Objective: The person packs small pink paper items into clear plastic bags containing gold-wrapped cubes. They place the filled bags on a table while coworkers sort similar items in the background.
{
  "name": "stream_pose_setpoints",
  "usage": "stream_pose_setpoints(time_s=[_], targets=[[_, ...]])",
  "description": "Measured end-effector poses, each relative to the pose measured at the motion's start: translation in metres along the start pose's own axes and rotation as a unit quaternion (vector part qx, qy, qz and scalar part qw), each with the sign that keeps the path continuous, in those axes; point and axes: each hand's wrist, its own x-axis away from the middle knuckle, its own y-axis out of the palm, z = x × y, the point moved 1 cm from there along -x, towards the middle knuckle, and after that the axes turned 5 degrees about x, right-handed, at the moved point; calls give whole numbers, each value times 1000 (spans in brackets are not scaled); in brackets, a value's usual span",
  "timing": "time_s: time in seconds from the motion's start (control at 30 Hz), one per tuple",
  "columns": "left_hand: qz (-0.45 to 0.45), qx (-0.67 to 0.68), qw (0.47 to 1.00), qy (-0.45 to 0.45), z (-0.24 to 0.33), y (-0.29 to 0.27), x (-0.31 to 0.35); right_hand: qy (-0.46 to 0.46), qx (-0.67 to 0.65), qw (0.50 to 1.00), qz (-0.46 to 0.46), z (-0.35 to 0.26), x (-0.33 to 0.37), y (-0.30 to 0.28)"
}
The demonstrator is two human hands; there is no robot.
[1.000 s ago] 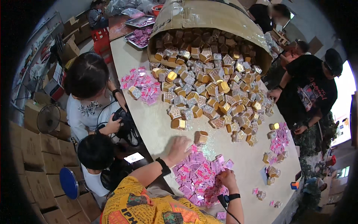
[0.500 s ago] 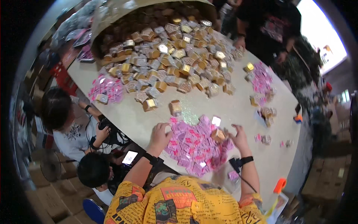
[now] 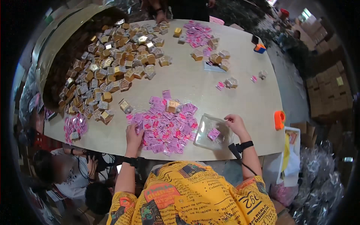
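A spread pile of small pink packets (image 3: pixel 165 129) lies in front of me on the table. My left hand (image 3: pixel 134 137) rests at the pile's left edge, fingers bent and apart against the packets. A gold block (image 3: pixel 173 106) in clear wrap sits on the far part of the pile, and another wrapped block (image 3: pixel 125 106) stands off its upper left. Right of the pile is a clear, square, shallow tray (image 3: pixel 202 139) with a single pink packet (image 3: pixel 213 134) in it. Beside its far right corner hovers my right hand (image 3: pixel 235 123), fingers loosely bent; whether they touch the rim is unclear.
A heap of wrapped gold blocks (image 3: pixel 116 62) spills from a large sack (image 3: pixel 52 48) at left. More pink packets (image 3: pixel 197 34) and blocks (image 3: pixel 216 59) lie at far right, and an orange tape dispenser (image 3: pixel 279 120) near the right edge. Other people are at the left and far sides.
The view has swung right, so the heap now appears further left and the tray shows fully. My right hand has left the pile's right side and is beside the tray.
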Motion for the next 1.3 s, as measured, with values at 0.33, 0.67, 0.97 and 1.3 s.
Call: stream_pose_setpoints(time_s=[0.33,0.67,0.97,1.3], targets=[[-16,28,993,113,68,38,18,42,168,985,-10,-4,39,61],[-145,149,941,266,210,109,38,-5,-34,995,-95,-4,36,35],[-243,270,925,110,245,137,32,-44,-157,971,-172,-48,36,8],[-203,574,786,-106,207,85,43,-27,-108,962,-249,-33,28,33]])
